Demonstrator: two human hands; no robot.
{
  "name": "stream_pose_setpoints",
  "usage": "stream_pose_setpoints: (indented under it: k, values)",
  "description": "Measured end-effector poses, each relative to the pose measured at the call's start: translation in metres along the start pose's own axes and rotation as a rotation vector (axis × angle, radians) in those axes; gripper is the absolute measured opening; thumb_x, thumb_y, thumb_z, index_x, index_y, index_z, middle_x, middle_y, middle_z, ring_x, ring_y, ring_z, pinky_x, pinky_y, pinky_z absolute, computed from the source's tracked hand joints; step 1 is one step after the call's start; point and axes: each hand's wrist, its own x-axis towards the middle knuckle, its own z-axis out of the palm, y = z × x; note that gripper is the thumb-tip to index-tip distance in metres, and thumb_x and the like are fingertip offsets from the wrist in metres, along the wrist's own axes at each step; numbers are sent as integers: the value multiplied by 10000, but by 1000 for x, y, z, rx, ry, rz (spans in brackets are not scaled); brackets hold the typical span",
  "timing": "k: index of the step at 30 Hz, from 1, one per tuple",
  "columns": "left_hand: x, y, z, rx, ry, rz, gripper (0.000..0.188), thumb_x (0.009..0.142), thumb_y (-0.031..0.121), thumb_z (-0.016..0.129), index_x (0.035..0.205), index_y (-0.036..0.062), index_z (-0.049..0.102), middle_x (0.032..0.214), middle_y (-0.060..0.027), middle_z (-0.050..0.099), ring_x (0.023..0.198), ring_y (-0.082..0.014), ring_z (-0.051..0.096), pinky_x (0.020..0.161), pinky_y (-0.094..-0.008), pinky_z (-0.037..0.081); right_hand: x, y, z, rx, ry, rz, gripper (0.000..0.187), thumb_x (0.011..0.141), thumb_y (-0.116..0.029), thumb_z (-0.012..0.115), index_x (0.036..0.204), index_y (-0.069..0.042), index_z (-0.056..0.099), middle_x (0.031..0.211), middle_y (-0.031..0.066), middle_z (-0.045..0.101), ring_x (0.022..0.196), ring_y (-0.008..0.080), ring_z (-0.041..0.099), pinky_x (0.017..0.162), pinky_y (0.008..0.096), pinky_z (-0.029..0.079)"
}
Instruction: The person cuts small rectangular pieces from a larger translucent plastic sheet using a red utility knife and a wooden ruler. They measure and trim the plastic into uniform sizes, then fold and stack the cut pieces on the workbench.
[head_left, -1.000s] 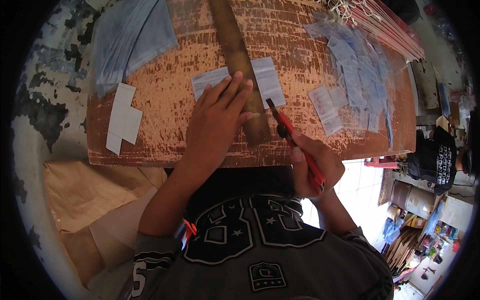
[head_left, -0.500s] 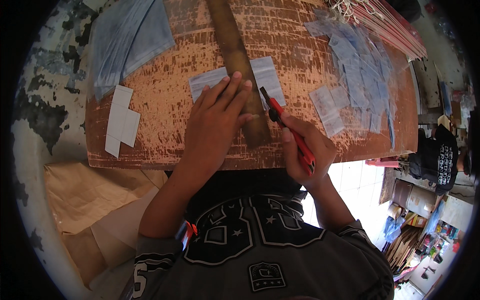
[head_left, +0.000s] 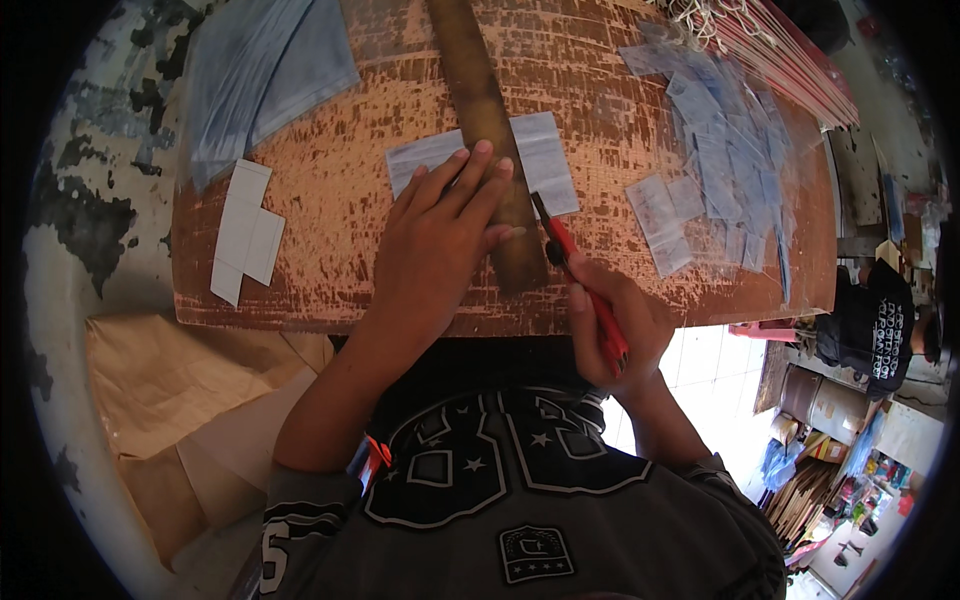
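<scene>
My left hand [head_left: 440,225] lies with its fingers stretched out over a long dark ruler [head_left: 487,115], pressing it against the scratched wooden table [head_left: 330,190]. Beneath the ruler is a thin bluish see-through sheet [head_left: 545,160], which shows on both sides of it; its middle is hidden. In my right hand [head_left: 625,315] is a red box cutter [head_left: 580,270], gripped with its blade out. The blade's tip touches or nearly touches the sheet, close by the ruler's right edge.
Folded bluish sheets [head_left: 290,75] lie at the far left, above a white cut-out card [head_left: 247,235]. On the right are a heap of clear plastic pieces [head_left: 735,150] and a bundle of pinkish sticks with white strings [head_left: 770,50]. Another person [head_left: 875,325] is at the far right.
My right hand has drawn the box cutter a little toward me along the ruler's right edge. The left hand still presses on the ruler, and the view has shifted slightly.
</scene>
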Motion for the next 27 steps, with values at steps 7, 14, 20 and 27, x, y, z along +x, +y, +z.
stream_pose_setpoints:
  k: [7, 14, 20, 27]
  values:
    - [1, 0, 1, 4, -6, 7, 595, 993, 384, 659, 1524, 129, 565, 1612, -62, 535, 1497, -259, 467, 1262, -483, 365, -22, -6, -13, -6, -50, 0, 254, 916, 67, 713, 1166, 24, 720, 841, 144, 760, 644, 220, 740, 573, 310, 543]
    - [1, -1, 0, -13, 20, 12, 607, 977, 378, 674, 1523, 134, 572, 1608, -61, 541, 1483, -269, 482, 1241, -481, 385, -13, -3, -19, 1, -12, 26, 255, 905, 50, 725, 1155, 4, 749, 824, 131, 767, 638, 209, 737, 573, 302, 540]
    - [1, 1, 1, 10, 41, 4, 640, 940, 366, 716, 1523, 138, 586, 1609, -49, 546, 1459, -281, 507, 1195, -465, 433, -7, 1, -24, -47, 172, -116, 265, 887, 61, 726, 1145, 8, 752, 841, 142, 783, 632, 197, 738, 579, 280, 549]
    - [3, 1, 0, 13, 14, 6, 635, 946, 340, 724, 1527, 131, 576, 1609, -62, 543, 1454, -283, 515, 1195, -474, 432, 10, 19, 1, 55, 122, -65, 260, 917, 53, 734, 1174, 11, 734, 863, 151, 766, 662, 197, 737, 588, 290, 542]
